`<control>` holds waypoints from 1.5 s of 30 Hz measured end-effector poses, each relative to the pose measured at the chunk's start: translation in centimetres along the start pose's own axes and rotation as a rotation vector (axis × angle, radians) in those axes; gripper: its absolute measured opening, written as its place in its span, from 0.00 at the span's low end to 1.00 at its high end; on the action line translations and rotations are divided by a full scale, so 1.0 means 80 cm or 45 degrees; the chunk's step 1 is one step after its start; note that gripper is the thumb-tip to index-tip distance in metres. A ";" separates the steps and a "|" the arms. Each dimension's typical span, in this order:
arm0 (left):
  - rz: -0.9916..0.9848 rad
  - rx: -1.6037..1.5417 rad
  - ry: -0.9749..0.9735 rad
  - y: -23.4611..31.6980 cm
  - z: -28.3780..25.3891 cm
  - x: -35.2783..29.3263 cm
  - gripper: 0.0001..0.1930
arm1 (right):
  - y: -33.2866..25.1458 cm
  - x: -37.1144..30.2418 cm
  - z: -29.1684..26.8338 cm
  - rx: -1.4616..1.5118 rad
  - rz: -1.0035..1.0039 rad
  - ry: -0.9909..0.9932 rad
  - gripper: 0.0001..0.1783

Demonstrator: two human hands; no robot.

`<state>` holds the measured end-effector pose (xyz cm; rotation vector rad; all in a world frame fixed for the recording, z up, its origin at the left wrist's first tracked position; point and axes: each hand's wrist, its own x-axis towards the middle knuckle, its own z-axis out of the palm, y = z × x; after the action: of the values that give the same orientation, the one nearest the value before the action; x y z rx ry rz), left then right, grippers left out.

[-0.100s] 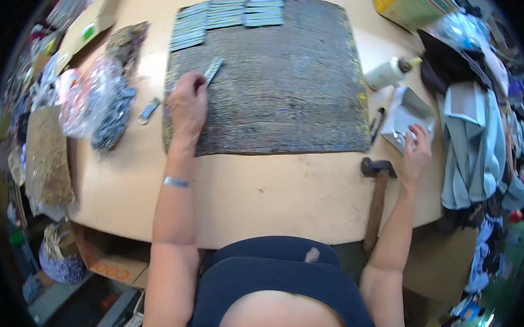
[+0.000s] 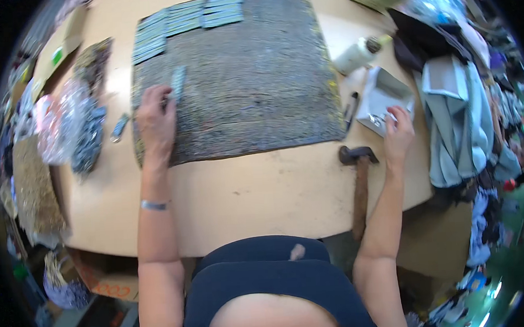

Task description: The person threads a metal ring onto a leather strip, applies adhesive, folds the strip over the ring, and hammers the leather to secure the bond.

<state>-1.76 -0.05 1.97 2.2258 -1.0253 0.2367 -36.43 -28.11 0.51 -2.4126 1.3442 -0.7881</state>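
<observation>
On the left part of the dark, worn mat (image 2: 245,75), my left hand (image 2: 156,124) has its fingers curled. A narrow light-blue strip (image 2: 179,83) sticks up past its thumb side, and its lower end is hidden by the hand. Several similar blue strips (image 2: 184,17) lie in three groups along the mat's far edge. My right hand (image 2: 398,135) reaches to the near side of a small white box (image 2: 383,95). Its fingers are bent together over small shiny pieces (image 2: 376,120); what they pinch is too small to make out.
A hammer (image 2: 361,185) and a dark pen-like tool (image 2: 351,107) lie near the box, with a white bottle (image 2: 357,56) behind. Pale blue fabric (image 2: 459,129) hangs at the right edge. Plastic bags (image 2: 73,123) and a small blue bundle (image 2: 119,127) sit at left.
The whole view has shifted and turned slightly. The strip at my left hand stands more upright in the picture. My right hand stays at the white box.
</observation>
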 end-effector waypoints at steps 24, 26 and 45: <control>-0.346 -0.194 -0.193 0.015 0.020 0.004 0.09 | 0.006 0.029 -0.027 -0.045 -0.261 -0.180 0.05; -0.300 -0.227 -0.114 0.018 0.012 -0.001 0.08 | -0.003 0.025 -0.029 -0.050 -0.275 -0.074 0.05; 0.110 -0.526 -0.320 0.129 0.025 -0.063 0.07 | 0.042 -0.001 -0.066 -0.038 0.347 -0.043 0.05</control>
<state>-12.87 -3.11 3.46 1.8666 -1.1825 -0.2082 -41.85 -29.70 3.21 -2.1879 1.6359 -0.6551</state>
